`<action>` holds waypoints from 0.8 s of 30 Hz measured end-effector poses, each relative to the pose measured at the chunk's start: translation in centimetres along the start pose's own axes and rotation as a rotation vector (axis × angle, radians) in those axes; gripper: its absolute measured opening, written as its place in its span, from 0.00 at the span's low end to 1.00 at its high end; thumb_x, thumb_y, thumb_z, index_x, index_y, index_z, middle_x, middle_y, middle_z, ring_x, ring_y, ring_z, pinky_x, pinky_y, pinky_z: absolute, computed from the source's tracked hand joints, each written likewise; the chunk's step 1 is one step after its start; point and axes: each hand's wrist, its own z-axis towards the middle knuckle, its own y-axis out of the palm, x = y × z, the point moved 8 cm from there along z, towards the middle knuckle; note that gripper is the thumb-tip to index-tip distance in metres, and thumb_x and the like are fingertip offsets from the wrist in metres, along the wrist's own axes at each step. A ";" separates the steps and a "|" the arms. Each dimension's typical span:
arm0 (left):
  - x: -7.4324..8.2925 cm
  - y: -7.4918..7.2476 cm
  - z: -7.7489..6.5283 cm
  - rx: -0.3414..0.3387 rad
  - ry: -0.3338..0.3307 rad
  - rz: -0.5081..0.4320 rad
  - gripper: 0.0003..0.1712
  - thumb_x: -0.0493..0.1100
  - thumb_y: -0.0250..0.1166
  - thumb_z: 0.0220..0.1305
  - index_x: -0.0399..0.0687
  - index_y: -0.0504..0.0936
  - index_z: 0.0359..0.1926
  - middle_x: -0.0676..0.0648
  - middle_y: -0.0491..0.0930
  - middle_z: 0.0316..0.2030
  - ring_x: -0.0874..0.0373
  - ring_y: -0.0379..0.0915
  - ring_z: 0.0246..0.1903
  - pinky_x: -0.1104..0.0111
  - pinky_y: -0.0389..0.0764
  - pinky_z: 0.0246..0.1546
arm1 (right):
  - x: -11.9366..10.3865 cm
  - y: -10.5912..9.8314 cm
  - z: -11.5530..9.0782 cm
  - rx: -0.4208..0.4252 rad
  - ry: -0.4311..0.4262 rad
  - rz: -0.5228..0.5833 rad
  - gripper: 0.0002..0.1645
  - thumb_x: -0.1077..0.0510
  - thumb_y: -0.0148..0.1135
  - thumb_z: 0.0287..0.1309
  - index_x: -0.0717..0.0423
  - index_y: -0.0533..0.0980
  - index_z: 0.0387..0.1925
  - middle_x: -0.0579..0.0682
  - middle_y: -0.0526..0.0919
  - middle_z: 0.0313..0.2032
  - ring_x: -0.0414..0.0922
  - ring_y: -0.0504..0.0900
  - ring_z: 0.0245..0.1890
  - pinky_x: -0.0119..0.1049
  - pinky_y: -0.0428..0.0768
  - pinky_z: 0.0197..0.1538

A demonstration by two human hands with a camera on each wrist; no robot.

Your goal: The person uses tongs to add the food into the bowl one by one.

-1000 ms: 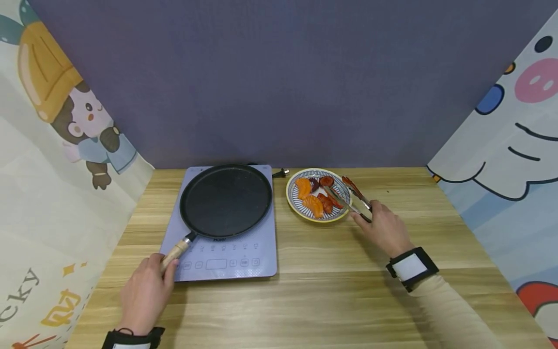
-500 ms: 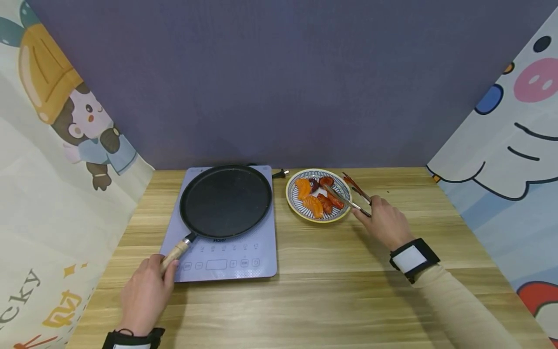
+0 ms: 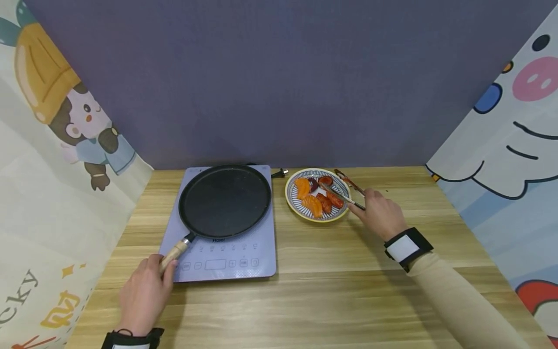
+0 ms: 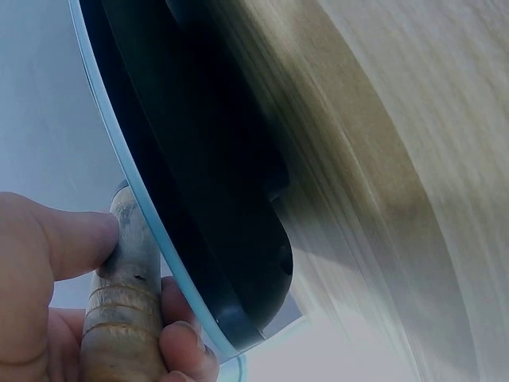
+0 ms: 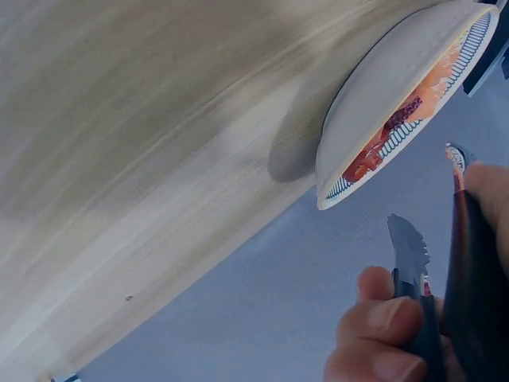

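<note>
My left hand (image 3: pixel 146 293) grips the wooden handle (image 3: pixel 176 254) of a flat black pan (image 3: pixel 225 201). The pan sits on a pale purple induction cooker (image 3: pixel 253 252). In the left wrist view, thumb and fingers wrap the handle (image 4: pixel 123 318). To the right, my right hand (image 3: pixel 383 213) holds metal tongs (image 3: pixel 351 199) with their arms spread apart. One arm reaches over a patterned plate (image 3: pixel 301 212), the other lies across its far right rim. Orange slices (image 3: pixel 312 204), reddish pieces (image 3: pixel 334 199) and a dark purple piece (image 3: pixel 313 184) lie on the plate. No food shows between the tongs' tips in the right wrist view.
A black power plug (image 3: pixel 280 173) lies between cooker and plate. Everything stands on a wooden table (image 3: pixel 314 300). A purple-grey panel (image 3: pixel 287 87) rises behind, and cartoon-printed sheets (image 3: pixel 52 194) flank both sides.
My right hand has shifted slightly left and away from me. The tongs' far arm has come in toward the plate, narrowing the gap. The left hand and pan stay put.
</note>
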 end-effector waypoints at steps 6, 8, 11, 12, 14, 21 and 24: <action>0.0 0.0 -0.1 0.003 0.009 -0.009 0.21 0.48 0.62 0.64 0.30 0.76 0.42 0.44 0.69 0.22 0.52 0.62 0.15 0.64 0.58 0.13 | -0.2 0.0 0.5 -0.008 -0.017 -0.035 0.34 0.36 0.62 0.57 0.67 0.71 0.38 0.61 0.77 0.26 0.50 0.73 0.14 0.44 0.68 0.14; 0.0 -0.1 -0.1 0.006 0.011 -0.009 0.21 0.48 0.62 0.64 0.30 0.76 0.42 0.44 0.69 0.22 0.52 0.62 0.15 0.65 0.58 0.13 | -0.3 0.0 0.6 -0.004 -0.024 -0.045 0.35 0.36 0.61 0.57 0.67 0.71 0.38 0.61 0.77 0.25 0.50 0.72 0.13 0.43 0.67 0.13; 0.0 0.0 0.0 0.003 0.007 -0.006 0.21 0.49 0.62 0.64 0.30 0.76 0.42 0.44 0.68 0.22 0.52 0.62 0.15 0.64 0.58 0.13 | -0.4 0.0 0.8 -0.003 -0.026 -0.056 0.35 0.36 0.61 0.57 0.67 0.71 0.37 0.60 0.75 0.23 0.49 0.71 0.13 0.43 0.66 0.13; 0.0 0.0 0.0 0.003 0.006 -0.005 0.21 0.49 0.62 0.64 0.30 0.76 0.42 0.44 0.69 0.22 0.52 0.62 0.15 0.64 0.58 0.13 | -0.4 0.0 0.9 -0.003 -0.025 -0.057 0.34 0.36 0.62 0.57 0.67 0.71 0.36 0.59 0.75 0.22 0.49 0.70 0.12 0.42 0.65 0.13; 0.0 0.0 0.0 0.001 0.005 -0.004 0.22 0.49 0.62 0.65 0.30 0.76 0.42 0.43 0.69 0.22 0.52 0.62 0.16 0.64 0.58 0.13 | -0.3 0.1 1.0 -0.003 -0.024 -0.058 0.33 0.36 0.62 0.57 0.66 0.70 0.34 0.58 0.74 0.21 0.49 0.70 0.12 0.42 0.65 0.13; 0.1 -0.1 0.0 0.010 0.011 -0.005 0.22 0.49 0.62 0.64 0.30 0.76 0.43 0.43 0.70 0.23 0.52 0.62 0.15 0.65 0.58 0.13 | -0.3 0.2 1.4 0.022 -0.036 -0.066 0.33 0.37 0.64 0.55 0.66 0.71 0.32 0.57 0.73 0.19 0.48 0.69 0.11 0.42 0.64 0.12; 0.1 -0.1 0.0 0.012 0.010 -0.004 0.21 0.49 0.62 0.64 0.30 0.76 0.42 0.43 0.70 0.22 0.52 0.62 0.15 0.65 0.58 0.13 | -0.4 0.2 1.5 0.034 -0.055 -0.079 0.33 0.37 0.64 0.55 0.67 0.72 0.33 0.57 0.73 0.18 0.48 0.69 0.11 0.42 0.64 0.12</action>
